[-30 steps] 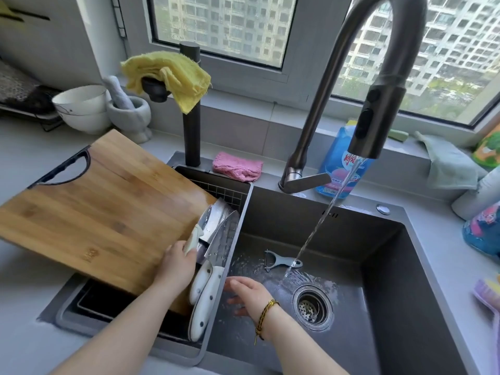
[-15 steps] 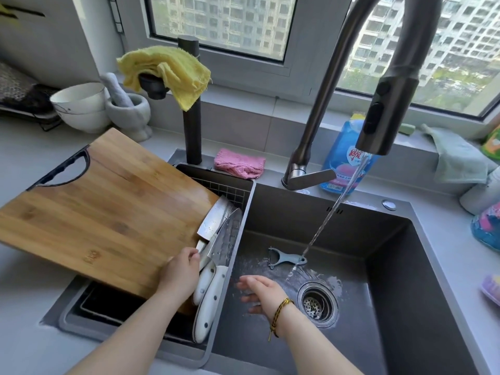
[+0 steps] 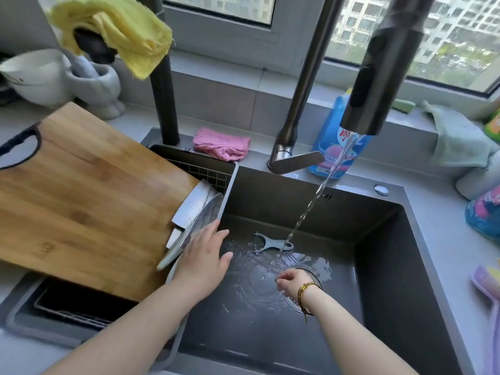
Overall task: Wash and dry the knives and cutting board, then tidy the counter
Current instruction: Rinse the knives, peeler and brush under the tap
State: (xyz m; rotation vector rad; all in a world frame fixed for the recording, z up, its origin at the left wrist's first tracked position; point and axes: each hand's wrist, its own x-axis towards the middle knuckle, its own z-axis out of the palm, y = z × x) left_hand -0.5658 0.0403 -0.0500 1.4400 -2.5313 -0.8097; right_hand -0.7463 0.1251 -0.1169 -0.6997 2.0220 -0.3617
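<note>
At the sink, standing beside the person: left hand [image 3: 203, 255] lies flat, fingers straight and slightly spread, palm over the pale handles of the knives [image 3: 196, 209], fingertips reaching the divider rim between the two compartments. Right hand [image 3: 293, 283] hangs low over the drain, fingers loosely curled downward, nothing seen in them; a braided bracelet [image 3: 305, 293] sits on its wrist. The knives rest in the left-hand drain basket [image 3: 201, 165], wet blades pointing away from the person and leaning on the divider, one handle sticking out toward the cutting board [image 3: 81, 198]. The board lies tilted across the basket, its far end with the cut-out handle over the counter. In the main sink [image 3: 378, 266] a grey peeler [image 3: 270, 243] lies flat on the wet floor, just beyond the right hand. The faucet [image 3: 378, 77] is running; the stream lands just beside the peeler's handle end. Behind the sink: a pink cloth [image 3: 221, 143], a blue detergent bottle [image 3: 328, 147], a pale green cloth [image 3: 457, 139]. A yellow cloth [image 3: 116, 31] hangs over a small black tap. Far left: a stone mortar with pestle [image 3: 94, 82], and white bowls [image 3: 32, 74].
</note>
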